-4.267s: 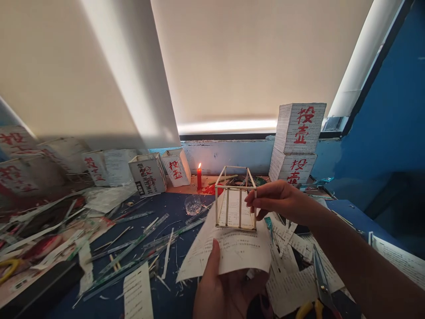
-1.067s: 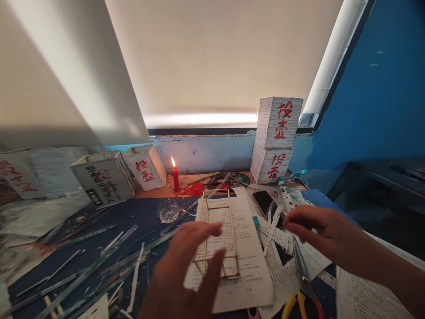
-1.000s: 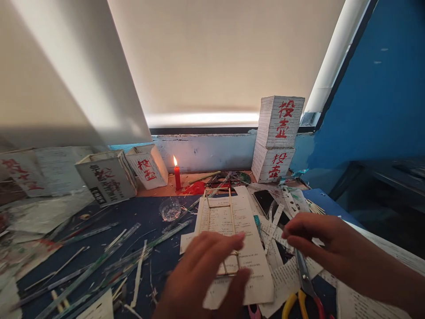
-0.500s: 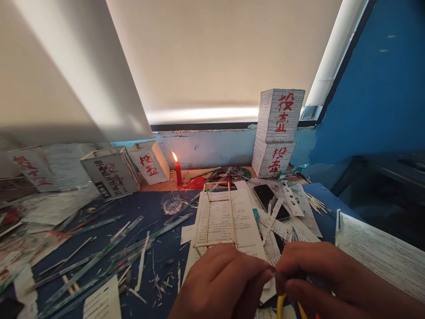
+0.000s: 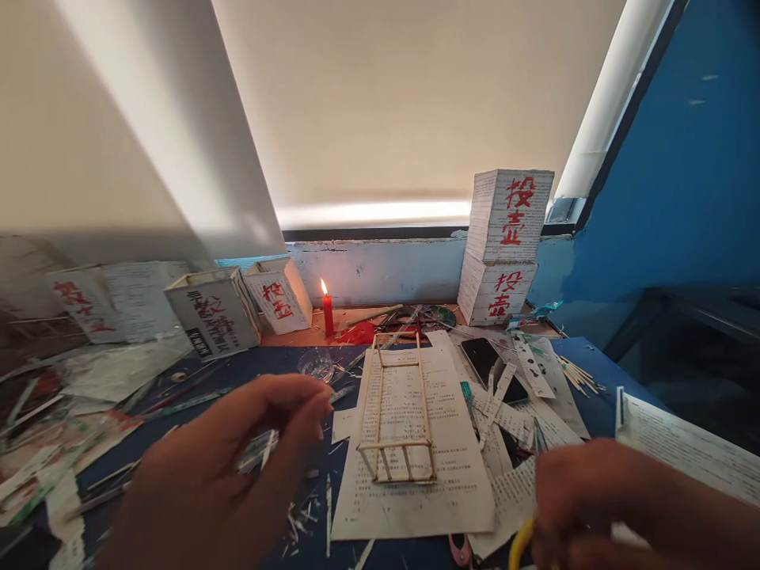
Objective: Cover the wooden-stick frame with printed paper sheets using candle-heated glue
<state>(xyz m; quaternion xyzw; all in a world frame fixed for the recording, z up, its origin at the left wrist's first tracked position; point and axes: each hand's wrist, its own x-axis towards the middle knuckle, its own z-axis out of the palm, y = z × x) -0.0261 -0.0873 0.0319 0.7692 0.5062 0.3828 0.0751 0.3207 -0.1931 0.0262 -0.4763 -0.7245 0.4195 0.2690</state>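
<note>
My left hand (image 5: 226, 467) is raised over the left side of the table, its thumb and forefinger pinched together. Whatever is between those fingertips is too small to make out. At the lower right, my blurred right hand (image 5: 599, 499) is closed around a tool with a yellow handle (image 5: 521, 542); a pointed metal tip shows above the fist. Between the hands, a frame of thin wooden sticks (image 5: 423, 396) rests on printed paper (image 5: 457, 495), with several short bars at its near end. Neither hand touches it.
A lit red candle (image 5: 328, 317) stands at the back beside a paper-covered box (image 5: 279, 305). Two stacked boxes (image 5: 514, 222) stand back right. A phone (image 5: 480, 358), paper strips, loose sticks (image 5: 575, 372) and a clear dish (image 5: 316, 366) lie around. Plastic scraps litter the left.
My left hand has moved away from my right hand, left and up, uncovering the near end of the stick frame. My right hand has shifted slightly right and down, still gripping the tool.
</note>
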